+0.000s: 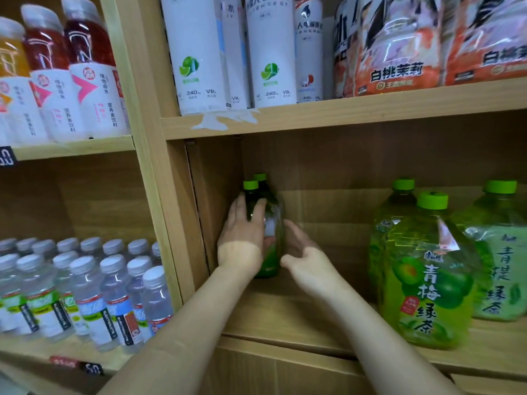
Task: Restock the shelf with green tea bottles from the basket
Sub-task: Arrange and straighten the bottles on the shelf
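Note:
Two small green tea bottles [272, 220] with green caps stand one behind the other at the far left back of the wooden shelf compartment [299, 309]. My left hand [242, 235] lies against the front bottle with fingers spread over its shoulder. My right hand [302, 252] hovers just right of the bottle, fingers apart and empty, not clearly touching it. The basket is out of view.
Several large green tea jugs [422, 275] fill the right side of the same shelf. Small water bottles [85, 295] crowd the lower left bay. White and orange drinks stand on the shelf above [271, 52]. Bare cardboard lies between the small bottles and the jugs.

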Tool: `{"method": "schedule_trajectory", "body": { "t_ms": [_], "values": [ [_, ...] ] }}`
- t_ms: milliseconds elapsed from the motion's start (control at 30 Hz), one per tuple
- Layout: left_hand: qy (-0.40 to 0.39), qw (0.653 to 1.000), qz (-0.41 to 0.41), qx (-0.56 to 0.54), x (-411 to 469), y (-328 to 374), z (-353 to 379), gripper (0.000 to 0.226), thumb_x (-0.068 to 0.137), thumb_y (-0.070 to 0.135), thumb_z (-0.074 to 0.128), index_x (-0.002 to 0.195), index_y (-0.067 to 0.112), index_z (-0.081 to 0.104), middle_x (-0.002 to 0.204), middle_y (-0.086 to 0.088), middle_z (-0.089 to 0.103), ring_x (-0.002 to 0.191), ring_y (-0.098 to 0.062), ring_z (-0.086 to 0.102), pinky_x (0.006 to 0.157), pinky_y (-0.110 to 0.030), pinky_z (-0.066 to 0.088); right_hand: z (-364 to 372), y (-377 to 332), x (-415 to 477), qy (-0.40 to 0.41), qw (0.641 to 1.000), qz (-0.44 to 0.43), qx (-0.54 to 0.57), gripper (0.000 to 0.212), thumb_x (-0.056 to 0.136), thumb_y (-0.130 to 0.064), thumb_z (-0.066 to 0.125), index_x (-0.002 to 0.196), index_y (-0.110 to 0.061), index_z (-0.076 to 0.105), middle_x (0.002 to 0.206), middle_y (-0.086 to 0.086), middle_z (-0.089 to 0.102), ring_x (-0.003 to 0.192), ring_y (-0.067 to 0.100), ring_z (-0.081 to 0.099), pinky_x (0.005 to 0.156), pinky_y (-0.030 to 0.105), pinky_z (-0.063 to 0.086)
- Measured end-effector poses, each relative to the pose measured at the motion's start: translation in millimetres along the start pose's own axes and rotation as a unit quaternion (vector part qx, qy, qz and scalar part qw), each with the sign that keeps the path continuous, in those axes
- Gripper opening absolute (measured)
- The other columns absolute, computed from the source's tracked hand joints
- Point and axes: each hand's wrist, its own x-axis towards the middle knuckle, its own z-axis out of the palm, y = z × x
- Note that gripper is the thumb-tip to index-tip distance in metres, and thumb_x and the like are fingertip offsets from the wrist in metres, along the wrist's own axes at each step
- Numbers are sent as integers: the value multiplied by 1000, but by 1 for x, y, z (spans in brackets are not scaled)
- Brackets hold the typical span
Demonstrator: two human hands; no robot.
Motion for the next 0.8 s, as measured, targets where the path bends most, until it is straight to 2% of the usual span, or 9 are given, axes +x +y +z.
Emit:
{"method": "schedule_trajectory", "body": {
  "t_ms": [100,200,267,333,400,467,567,667,800],
  "values": [
    [-11,1000,-14,-2,2,2,-3,87,84,25,68,148,32,9,159,-6,-1,146,-25,1,112,-43,29,-16,-17,-28,70,987,-87,-112,69,90,-9,54,147,-33,25,131,-13,46,114,-4,38,82,-6,27],
    [-45,998,-36,1,0,8,-9,90,83,21,67,149,31,6,159,-9,-4,146,-27,-2,116,-44,18,-35,-30,-59,163,936,-201,-237,60,89,-16,55,143,-29,33,129,-14,44,115,-4,40,93,5,31],
    [-17,999,-33,18,-13,16,-16,82,87,30,59,149,26,6,159,-12,-1,146,-30,-2,118,-47,11,-50,-31,-75,246,890,-269,-274,53,88,-14,57,138,-22,43,133,-3,47,124,8,44,102,19,37],
    [53,999,1,-5,-33,29,-20,72,90,36,54,149,23,15,158,-12,10,145,-31,7,116,-47,17,-68,-28,-89,349,832,-317,-292,48,85,-11,60,132,-15,49,131,7,49,124,18,46,105,27,38],
    [63,988,69,-124,-59,55,-25,64,91,40,53,146,24,24,155,-3,21,142,-23,19,112,-35,24,-87,-22,-99,423,797,-309,-301,51,83,-14,61,132,-16,47,133,10,47,126,24,44,106,38,39],
    [2,957,142,-252,-82,90,-28,67,88,47,56,145,27,26,148,8,28,138,-10,24,107,-19,20,-102,-14,-105,452,808,-245,-289,60,83,-22,61,137,-22,36,139,11,40,131,26,39,106,45,36],
    [-65,907,175,-377,-98,134,-20,80,78,39,70,145,28,27,146,10,35,132,0,30,104,-10,21,-113,1,-109,415,854,-168,-265,74,83,-29,64,144,-30,22,148,10,30,135,25,31,107,33,28],
    [-99,885,152,-429,-95,151,-10,92,69,25,76,145,34,24,145,10,37,133,-5,34,109,-23,30,-123,17,-112,357,903,-93,-223,79,81,-45,65,145,-34,19,146,-1,37,132,14,38,100,25,32],
    [-102,886,139,-431,-93,160,2,112,57,34,87,142,42,16,138,7,44,123,-9,46,102,-29,42,-145,26,-113,314,923,-69,-212,72,75,-53,67,137,-27,41,129,-5,54,118,10,52,96,24,40]
  ]
}}
